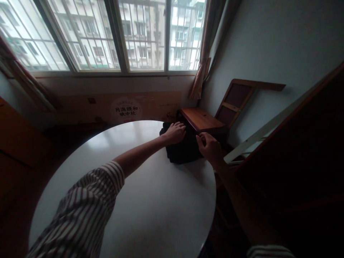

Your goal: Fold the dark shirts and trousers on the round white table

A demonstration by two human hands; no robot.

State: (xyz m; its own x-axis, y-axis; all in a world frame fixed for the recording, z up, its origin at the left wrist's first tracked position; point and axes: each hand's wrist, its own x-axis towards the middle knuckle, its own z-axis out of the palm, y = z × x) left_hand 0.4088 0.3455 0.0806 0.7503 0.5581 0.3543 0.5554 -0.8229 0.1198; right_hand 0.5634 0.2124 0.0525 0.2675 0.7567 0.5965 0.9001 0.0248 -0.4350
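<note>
A dark, black bundle of cloth or a bag [181, 149] lies at the far right edge of a round white table [139, 200]. My left hand [176, 132] rests on the top of the bundle with its fingers curled down onto it. My right hand [208, 145] is at the bundle's right side, fingers bent in a pinch at its edge. What exactly each hand grips is too dark to make out. Both arms wear striped sleeves rolled up.
A small wooden table [201, 120] stands just beyond the bundle by the wall. A wooden frame [236, 98] leans on the right wall. A barred window [113, 36] and a curtain [204, 50] are behind. Dark furniture fills the right side.
</note>
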